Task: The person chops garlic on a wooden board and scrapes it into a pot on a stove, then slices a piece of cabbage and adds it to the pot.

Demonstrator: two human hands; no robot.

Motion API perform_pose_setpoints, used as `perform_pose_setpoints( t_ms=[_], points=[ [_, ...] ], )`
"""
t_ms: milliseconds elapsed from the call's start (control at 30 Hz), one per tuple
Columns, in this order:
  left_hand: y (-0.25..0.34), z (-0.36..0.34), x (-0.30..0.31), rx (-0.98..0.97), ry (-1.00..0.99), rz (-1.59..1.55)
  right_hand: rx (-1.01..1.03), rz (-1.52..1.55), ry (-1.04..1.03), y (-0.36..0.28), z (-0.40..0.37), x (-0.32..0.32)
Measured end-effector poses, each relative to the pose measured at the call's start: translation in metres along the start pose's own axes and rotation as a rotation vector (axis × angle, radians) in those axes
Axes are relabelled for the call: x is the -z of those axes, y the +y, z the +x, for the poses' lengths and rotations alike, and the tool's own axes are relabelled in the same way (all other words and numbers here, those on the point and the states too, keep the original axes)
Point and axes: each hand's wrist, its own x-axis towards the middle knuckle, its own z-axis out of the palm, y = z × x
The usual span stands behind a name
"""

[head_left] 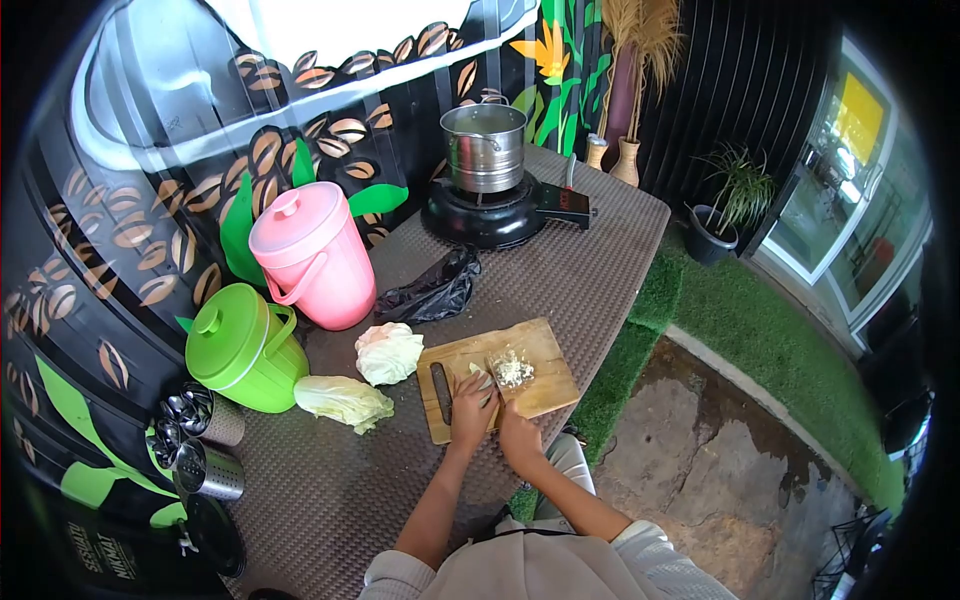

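Observation:
A wooden cutting board (555, 375) with a handle slot lies on the table. On its left part, my left hand (471, 408) presses its curled fingers on a small pale vegetable piece (477, 370), mostly hidden under them. My right hand (519, 438) is closed around the handle of a knife (495, 383), whose thin blade runs along the fingers of my left hand. Right of the blade sits a small heap of finely chopped white pieces (513, 370). A round cabbage (389, 353) and a long napa cabbage (345, 401) lie left of the board.
Beyond the board are a crumpled black plastic bag (435, 287) and a black stove (487, 218) bearing a steel pot (484, 150). A pink lidded bucket (318, 262) and a green one (250, 350) stand along the wall, near metal cutlery holders (208, 470). The table's edge (625, 315) runs on the right.

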Motion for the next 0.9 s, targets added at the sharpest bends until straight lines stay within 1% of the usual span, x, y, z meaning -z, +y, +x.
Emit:
perform_pose_setpoints(
  t_ms=[67,100,167,200,267,367,400,467,500,567,700,800,867,900],
  points=[
    [-0.003,-0.002,-0.002,0.011,0.010,-0.003,-0.020,0.124,-0.060,0.002,0.009,0.005],
    [-0.002,-0.004,-0.002,0.010,0.003,-0.003,-0.026,0.126,-0.061,0.004,0.007,0.008],
    [0.000,-0.002,-0.002,0.018,0.025,-0.034,0.030,0.087,-0.146,0.006,0.008,0.016],
    [0.000,-0.001,0.000,0.017,0.027,-0.033,0.032,0.087,-0.144,0.003,0.005,0.013],
    [0.002,-0.001,0.001,-0.002,0.015,0.020,-0.059,0.117,-0.095,-0.002,-0.005,0.007],
    [-0.002,-0.002,-0.002,0.000,0.034,0.005,-0.010,0.136,-0.048,0.006,0.005,-0.010],
    [-0.002,-0.004,-0.003,0.002,0.028,0.005,-0.015,0.138,-0.052,0.007,0.004,-0.004],
    [-0.004,-0.002,-0.005,0.000,0.059,-0.027,0.069,0.135,-0.059,0.009,0.010,0.011],
    [-0.003,-0.001,-0.004,-0.001,0.062,-0.026,0.072,0.134,-0.057,0.008,0.008,0.009],
    [-0.002,-0.001,-0.002,0.025,0.055,-0.027,-0.021,0.120,-0.082,0.003,-0.001,0.001],
    [-0.004,-0.002,-0.001,0.036,0.025,-0.028,-0.025,0.080,-0.096,0.001,0.004,0.001],
    [-0.003,0.000,-0.001,0.044,0.048,-0.032,0.034,0.161,-0.103,0.003,0.008,0.020],
    [0.002,0.000,0.002,0.033,0.056,-0.040,-0.072,0.187,-0.157,-0.003,-0.001,0.022],
    [0.001,0.000,0.002,0.033,0.057,-0.041,-0.071,0.184,-0.157,-0.002,-0.003,0.012]
  ],
)
